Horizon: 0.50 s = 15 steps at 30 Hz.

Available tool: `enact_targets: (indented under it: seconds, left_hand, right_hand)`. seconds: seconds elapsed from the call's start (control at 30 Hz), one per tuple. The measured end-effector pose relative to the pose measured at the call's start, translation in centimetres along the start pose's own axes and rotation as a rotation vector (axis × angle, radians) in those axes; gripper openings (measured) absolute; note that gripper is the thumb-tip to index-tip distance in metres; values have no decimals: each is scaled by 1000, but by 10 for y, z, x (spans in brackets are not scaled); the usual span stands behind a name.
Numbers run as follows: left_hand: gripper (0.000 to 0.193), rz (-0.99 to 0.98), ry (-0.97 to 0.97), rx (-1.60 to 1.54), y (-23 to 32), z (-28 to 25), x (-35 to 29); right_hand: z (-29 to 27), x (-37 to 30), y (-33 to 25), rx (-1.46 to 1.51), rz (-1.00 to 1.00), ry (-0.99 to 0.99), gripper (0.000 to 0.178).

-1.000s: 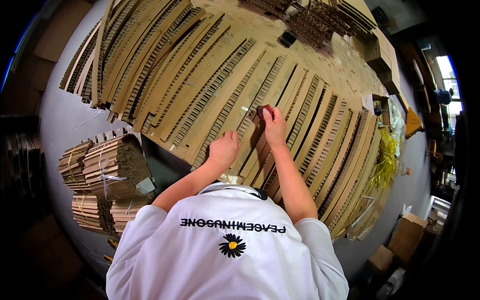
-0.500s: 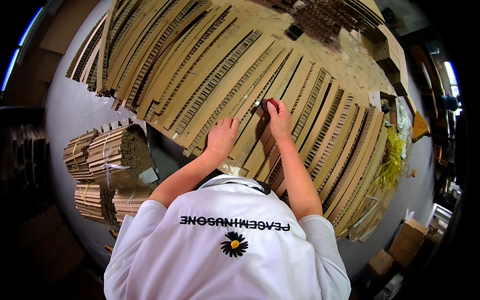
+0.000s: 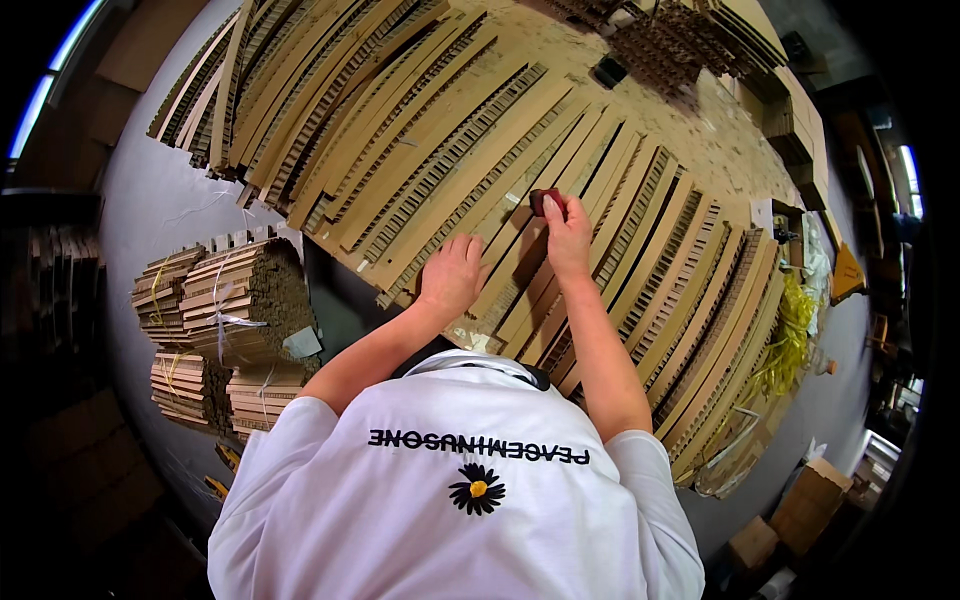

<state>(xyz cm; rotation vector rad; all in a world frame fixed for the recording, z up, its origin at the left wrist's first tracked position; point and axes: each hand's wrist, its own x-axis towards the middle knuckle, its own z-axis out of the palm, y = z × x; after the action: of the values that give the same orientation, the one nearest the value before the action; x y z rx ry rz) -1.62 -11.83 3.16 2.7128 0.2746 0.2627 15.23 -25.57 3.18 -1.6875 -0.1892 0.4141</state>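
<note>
Right hand [image 3: 568, 238]: my thumb and fingers are pinched closed on a dark red piece [image 3: 543, 202], which pokes out past my fingertips.
Red tip: it sits over the cardboard strips [image 3: 480, 165]; I can't tell whether its edge touches one.
Left hand [image 3: 450, 275]: palm down on the strips, left of my right fingers and a little nearer my body, its fingers loosely bent; I see nothing gripped in it.
Pinch: I'd keep it firm and low, pressing evenly along one strip, with my left fingers steadying the neighbours and staying out of line.
Ladder edges: a second ago one showed plainly just left of the red piece; now mostly flat faces lie there. Both hands keep their posts.
Tied bundles [image 3: 225, 305]: well left of my left fingers.
Yellow strapping [image 3: 788, 340]: well right of my right fingers.
Black box [image 3: 608, 70]: beyond my right fingertips, before a brown stack [image 3: 665, 45].
</note>
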Motion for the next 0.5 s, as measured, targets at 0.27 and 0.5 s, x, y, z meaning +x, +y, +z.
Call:
enact_targets:
  seconds: [0.27, 0.5]
  left_hand:
    - [37, -38, 6, 268, -14, 7, 18]
    - [30, 104, -32, 124, -4, 6, 13]
  right_hand:
    - [2, 12, 10, -33, -78, -39, 22]
    - [10, 12, -5, 113, 28, -81, 20]
